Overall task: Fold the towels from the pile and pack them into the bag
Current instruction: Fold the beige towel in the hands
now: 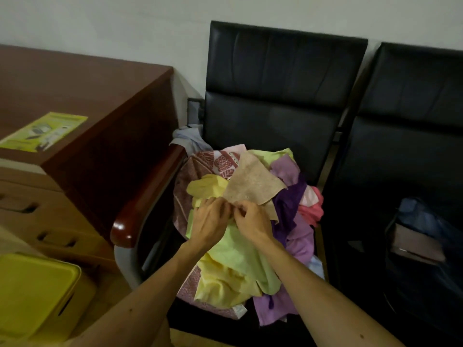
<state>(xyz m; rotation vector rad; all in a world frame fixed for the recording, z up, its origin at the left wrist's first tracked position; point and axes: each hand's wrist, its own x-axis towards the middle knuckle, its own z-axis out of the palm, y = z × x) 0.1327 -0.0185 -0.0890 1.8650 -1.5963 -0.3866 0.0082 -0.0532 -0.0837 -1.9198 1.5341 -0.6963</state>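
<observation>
pinching beige towel (253, 182) (perhaps mottled)

Fingertips of the left hand (209, 221) and right hand (250, 220) are hidden at the edge of the beige towel (253, 182); the pile (233, 256) covers the seat of the chair (275, 71); print on the leaflet (45, 131) is too blurred to read.

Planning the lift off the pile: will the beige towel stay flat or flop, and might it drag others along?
Likely floppy: the beige towel drapes over the pile, creased where the left hand and right hand pinch its edge. Probably light; it looks thin. It lies on top, so it should lift free, perhaps brushing the purple towel.
</observation>
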